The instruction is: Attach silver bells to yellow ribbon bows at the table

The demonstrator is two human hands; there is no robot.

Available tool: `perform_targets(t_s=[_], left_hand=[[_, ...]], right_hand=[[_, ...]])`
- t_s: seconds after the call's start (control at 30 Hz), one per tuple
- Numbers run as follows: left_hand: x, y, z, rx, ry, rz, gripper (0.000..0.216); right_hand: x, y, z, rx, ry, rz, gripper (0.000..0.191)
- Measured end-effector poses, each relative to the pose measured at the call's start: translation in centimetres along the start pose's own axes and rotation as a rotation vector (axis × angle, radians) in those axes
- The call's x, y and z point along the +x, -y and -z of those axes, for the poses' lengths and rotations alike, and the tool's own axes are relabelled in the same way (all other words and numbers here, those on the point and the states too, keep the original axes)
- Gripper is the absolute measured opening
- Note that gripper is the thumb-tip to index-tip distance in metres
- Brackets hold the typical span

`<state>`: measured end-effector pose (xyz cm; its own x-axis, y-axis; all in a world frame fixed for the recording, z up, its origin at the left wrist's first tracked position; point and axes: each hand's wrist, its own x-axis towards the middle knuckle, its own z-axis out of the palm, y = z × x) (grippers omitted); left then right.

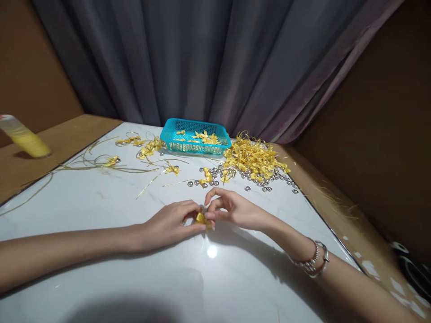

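Between my two hands, just above the white tabletop (134, 278), is a small yellow ribbon bow (201, 218). My left hand (175, 220) pinches it from the left with thumb and fingers. From the other side, the thumb and fingers of my right hand (225, 208) close on the same bow; its index finger arches above. Parts of the bow are hidden behind the fingertips. Beyond the hands lie loose silver oval rings (215, 172) and a few yellow bows (206, 176) among them.
A turquoise plastic basket (198, 148) with some bows stands at the back, beside a big heap of yellow bows (254, 157). Thin gold cords (134, 169) trail at the left. A bottle of yellow liquid (28, 139) stands far left. A grey curtain (191, 58) hangs behind.
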<state>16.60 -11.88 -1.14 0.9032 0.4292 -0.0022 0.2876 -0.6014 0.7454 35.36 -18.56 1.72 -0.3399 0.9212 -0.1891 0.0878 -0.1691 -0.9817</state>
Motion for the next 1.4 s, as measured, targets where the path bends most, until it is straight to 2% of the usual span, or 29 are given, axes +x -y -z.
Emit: perform_targets(t_s=[0.2,0.5,0.7,0.93,1.13,1.4], left_hand=[[-0.2,0.0,-0.4,-0.433,0.089,0.180,0.021],[0.3,0.6,0.8,-0.864,0.351,0.202,0.020],[0.5,1.5,0.7,-0.955,0.364,0.200,0.015],[0.7,1.5,0.7,-1.011,0.345,0.192,0.018],[0.7,1.8,0.6,-1.005,0.373,0.173,0.020],[0.6,1.3,0.6,-0.929,0.357,0.183,0.018]], right_hand=[[-0.9,-1.9,-0.3,0.204,-0.076,0.043,0.023],[-1.7,-3.2,-0.9,0.423,-0.099,0.126,0.022],[-1.8,-3.2,-1.3,0.391,-0.137,0.140,0.021],[-2.3,-2.1,-1.9,0.173,-0.246,0.148,0.021],[-2.7,-1.9,-2.2,0.034,-0.289,0.233,0.013],[-3.6,-1.4,-2.7,0.016,-0.322,0.309,0.010]])
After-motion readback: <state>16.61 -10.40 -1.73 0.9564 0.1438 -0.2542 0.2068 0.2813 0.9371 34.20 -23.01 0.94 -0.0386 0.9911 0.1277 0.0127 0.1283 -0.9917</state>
